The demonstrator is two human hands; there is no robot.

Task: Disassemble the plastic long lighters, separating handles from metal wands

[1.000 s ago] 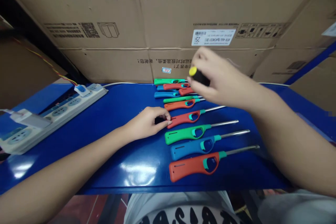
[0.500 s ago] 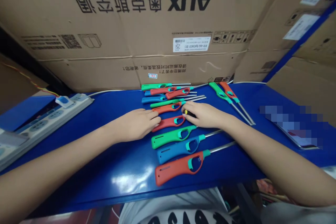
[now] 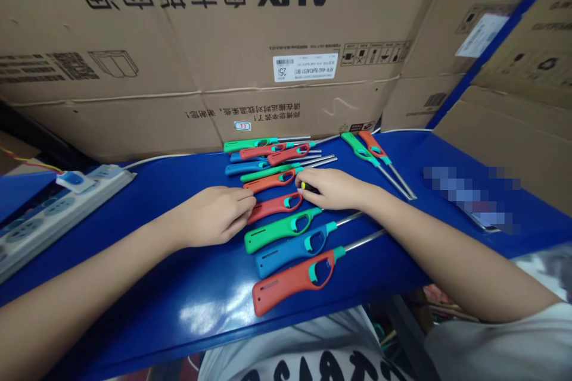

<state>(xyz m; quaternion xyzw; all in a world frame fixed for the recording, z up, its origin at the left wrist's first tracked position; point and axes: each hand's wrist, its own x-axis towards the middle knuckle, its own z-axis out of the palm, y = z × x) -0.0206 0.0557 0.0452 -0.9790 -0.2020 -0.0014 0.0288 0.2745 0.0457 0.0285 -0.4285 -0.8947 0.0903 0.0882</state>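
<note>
Several gas lighters with long metal nozzles lie in a column on the blue table point(image 3: 179, 286). My left hand point(image 3: 218, 214) has its fingers bent together at the butt of the orange gas lighter point(image 3: 268, 181), fingertips between it and the red gas lighter point(image 3: 277, 207) just below. My right hand point(image 3: 337, 187) is closed around a black tool with a yellow end point(image 3: 309, 188); its far part is hidden in the palm. That hand rests over the nozzles of these two lighters. Nearer to me lie a green lighter point(image 3: 281, 231), a blue lighter point(image 3: 295, 250) and a larger-looking red lighter point(image 3: 295, 286).
More lighters point(image 3: 263, 166) lie bunched at the back against a cardboard box point(image 3: 214, 65). A green lighter point(image 3: 360, 146) and an orange lighter point(image 3: 372, 144) lie at the back right. A power strip point(image 3: 58, 208) is on the left, a blurred-out phone-like object point(image 3: 482, 223) on the right.
The camera has turned slightly right, so everything sits further left in view. Both hands keep nearly the same places at the lighters, with the black tool still in my right hand.
</note>
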